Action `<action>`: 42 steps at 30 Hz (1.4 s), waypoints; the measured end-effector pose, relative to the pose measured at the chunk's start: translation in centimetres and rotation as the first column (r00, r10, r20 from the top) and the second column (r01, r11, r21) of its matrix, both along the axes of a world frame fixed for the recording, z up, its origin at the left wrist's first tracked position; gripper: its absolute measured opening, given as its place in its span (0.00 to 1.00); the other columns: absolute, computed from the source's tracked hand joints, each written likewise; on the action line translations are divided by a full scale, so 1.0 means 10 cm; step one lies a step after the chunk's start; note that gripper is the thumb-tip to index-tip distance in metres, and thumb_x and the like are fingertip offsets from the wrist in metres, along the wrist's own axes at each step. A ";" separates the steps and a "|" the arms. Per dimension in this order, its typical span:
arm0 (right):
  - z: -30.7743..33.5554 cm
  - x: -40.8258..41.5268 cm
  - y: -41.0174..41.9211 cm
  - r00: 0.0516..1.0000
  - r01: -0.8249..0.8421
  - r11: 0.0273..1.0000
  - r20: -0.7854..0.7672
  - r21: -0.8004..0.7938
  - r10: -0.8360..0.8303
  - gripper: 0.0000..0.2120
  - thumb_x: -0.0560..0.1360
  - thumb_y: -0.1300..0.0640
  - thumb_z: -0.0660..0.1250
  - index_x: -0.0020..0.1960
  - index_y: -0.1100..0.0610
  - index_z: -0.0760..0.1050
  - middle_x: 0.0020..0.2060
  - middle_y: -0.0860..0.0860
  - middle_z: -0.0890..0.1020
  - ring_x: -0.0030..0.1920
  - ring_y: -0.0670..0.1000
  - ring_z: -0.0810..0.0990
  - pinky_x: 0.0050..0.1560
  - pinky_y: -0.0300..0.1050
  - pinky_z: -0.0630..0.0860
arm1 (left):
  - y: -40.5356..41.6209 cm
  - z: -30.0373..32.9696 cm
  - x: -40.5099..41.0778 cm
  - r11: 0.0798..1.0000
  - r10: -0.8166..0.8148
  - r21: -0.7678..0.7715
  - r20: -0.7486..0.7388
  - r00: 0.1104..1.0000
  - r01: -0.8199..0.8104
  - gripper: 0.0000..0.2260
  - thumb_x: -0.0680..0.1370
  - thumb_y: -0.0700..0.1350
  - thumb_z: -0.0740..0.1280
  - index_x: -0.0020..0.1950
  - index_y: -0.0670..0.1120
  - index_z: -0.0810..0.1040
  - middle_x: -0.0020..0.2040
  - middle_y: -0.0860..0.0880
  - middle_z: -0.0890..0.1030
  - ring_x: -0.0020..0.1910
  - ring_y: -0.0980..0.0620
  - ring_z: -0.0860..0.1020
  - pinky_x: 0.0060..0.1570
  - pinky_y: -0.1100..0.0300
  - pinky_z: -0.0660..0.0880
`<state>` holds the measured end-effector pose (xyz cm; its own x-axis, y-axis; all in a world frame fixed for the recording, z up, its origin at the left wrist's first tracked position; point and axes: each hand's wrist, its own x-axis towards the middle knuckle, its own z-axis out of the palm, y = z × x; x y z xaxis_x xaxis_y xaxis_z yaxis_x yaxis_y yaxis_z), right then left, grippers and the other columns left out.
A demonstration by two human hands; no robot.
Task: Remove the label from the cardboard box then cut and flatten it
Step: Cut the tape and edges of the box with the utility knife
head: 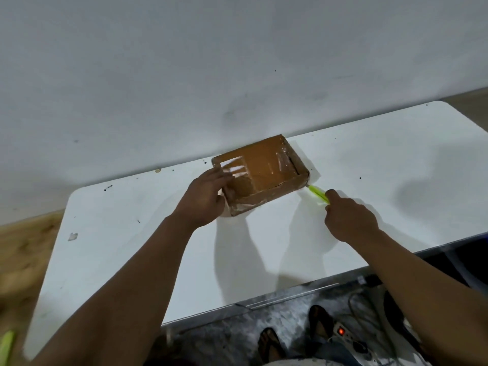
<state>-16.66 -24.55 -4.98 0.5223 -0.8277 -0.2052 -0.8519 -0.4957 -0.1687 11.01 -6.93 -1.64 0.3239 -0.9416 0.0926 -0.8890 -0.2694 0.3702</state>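
Steadying the taped brown cardboard box (260, 174) (left hand (206, 200) gripping), right hand (348, 219) fingers clamp the yellow-green cutter (318, 193); cutting seems next.

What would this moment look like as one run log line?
left hand: grips cardboard box | right hand: holds green cutter at box's right corner | box: uncut, on white table

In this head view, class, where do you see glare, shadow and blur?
Head view: glare on the tape across the box; soft double shadows of both arms on the table; blur toward the frame edges; wide-angle bending of the table's far edge.
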 end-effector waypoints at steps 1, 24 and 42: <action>0.01 0.01 -0.03 1.000 0.011 1.000 0.001 0.001 -0.011 0.12 0.80 0.55 0.54 0.64 0.51 0.64 0.37 0.50 0.71 0.38 0.57 0.74 0.38 0.48 0.70 | 0.01 0.00 0.02 1.000 -0.014 0.020 0.011 1.000 0.013 0.22 0.73 0.39 0.65 0.67 0.48 0.81 0.66 0.49 0.80 0.72 0.45 0.71 0.69 0.48 0.71; 0.07 -0.03 0.84 0.915 -0.169 0.968 0.395 0.185 0.084 0.15 0.81 0.53 0.57 0.67 0.52 0.65 0.34 0.50 0.74 0.37 0.58 0.76 0.38 0.50 0.71 | -0.26 -0.18 -0.32 0.992 -0.076 0.112 0.142 0.987 0.061 0.12 0.82 0.52 0.62 0.63 0.58 0.80 0.60 0.55 0.79 0.64 0.45 0.68 0.57 0.49 0.61; 0.04 0.17 0.96 0.969 -0.135 0.966 0.233 0.221 0.082 0.13 0.82 0.57 0.54 0.66 0.54 0.62 0.38 0.52 0.73 0.35 0.58 0.71 0.37 0.49 0.67 | -0.24 -0.23 -0.30 0.998 -0.052 0.035 0.016 0.999 0.052 0.11 0.80 0.48 0.65 0.59 0.55 0.84 0.56 0.58 0.80 0.62 0.47 0.69 0.51 0.54 0.54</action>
<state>-14.94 -14.96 -4.62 0.6606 -0.7060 -0.2553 -0.7234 -0.5077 -0.4679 7.96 -9.34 -3.95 0.2730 -0.9598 0.0648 -0.9082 -0.2349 0.3465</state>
